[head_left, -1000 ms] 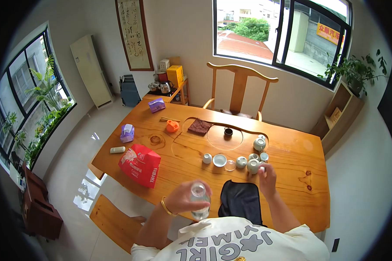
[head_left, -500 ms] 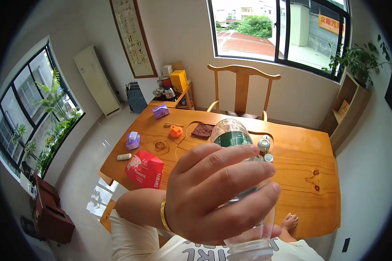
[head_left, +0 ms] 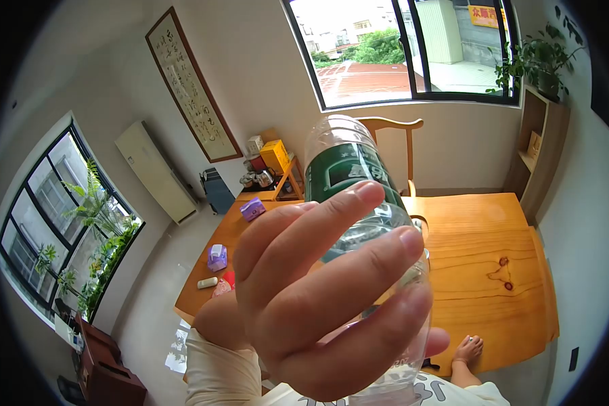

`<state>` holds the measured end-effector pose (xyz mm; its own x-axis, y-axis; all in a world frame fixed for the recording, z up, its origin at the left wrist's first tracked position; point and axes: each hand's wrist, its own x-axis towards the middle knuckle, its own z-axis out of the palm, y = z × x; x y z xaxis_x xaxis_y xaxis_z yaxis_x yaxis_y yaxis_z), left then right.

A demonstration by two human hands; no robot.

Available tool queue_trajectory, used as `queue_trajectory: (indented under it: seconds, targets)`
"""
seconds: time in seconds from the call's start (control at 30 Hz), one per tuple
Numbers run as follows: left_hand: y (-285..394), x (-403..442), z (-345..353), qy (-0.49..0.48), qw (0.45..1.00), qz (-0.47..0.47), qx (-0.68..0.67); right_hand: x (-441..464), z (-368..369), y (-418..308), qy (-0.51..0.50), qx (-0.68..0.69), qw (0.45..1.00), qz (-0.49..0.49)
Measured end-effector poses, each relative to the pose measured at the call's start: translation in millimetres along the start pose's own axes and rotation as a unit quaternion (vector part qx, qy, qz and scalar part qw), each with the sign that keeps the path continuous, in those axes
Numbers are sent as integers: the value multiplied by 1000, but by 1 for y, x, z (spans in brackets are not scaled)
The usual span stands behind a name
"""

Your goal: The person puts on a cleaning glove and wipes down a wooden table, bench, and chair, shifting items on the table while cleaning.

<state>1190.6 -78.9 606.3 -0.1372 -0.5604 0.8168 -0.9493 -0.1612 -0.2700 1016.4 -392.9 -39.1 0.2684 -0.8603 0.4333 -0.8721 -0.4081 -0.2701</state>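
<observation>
My left hand fills the middle of the view, its fingers wrapped round a clear plastic bottle with a green label. Held close to the camera, the bottle is upside down, base up and neck near my shirt. A fingertip shows behind the bottle's lower right side, probably my left thumb. Apart from that, nothing of my right hand can be made out. Behind the bottle stretches the wooden table. Part of a red packet shows beside my forearm.
On the table's left side are two purple tissue packs and a small white object. A wooden chair stands beyond the table. At the lower right a bare foot shows near the table's edge. A side stand holds a yellow box.
My left hand has raised the bottle, bringing its base higher and the label closer to the camera. The view has shifted and tilted; hand and bottle now hide more of the table.
</observation>
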Motion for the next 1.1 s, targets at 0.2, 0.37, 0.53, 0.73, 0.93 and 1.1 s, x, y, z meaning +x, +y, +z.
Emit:
queue_trajectory:
  seconds: [0.2,0.37,0.53,0.73,0.93,1.1]
  targets:
    - [6,7,-6,11,999,-25,47,-2,7,1,-24,-4,1000,9]
    - [12,12,-14,17,999,-17,46,-8,30,12,39,-31,999,-7]
    - [2,11,-26,21,999,-12,42,-5,25,13,-19,-23,1000,0]
    - [-1,9,-28,25,998,-10,58,-6,33,16,-15,-24,1000,0]
    - [-1,3,-34,24,998,-15,63,-7,42,21,-12,-43,999,-3]
    - [3,-4,-36,16,997,-23,71,-7,37,20,-21,-50,999,-4]
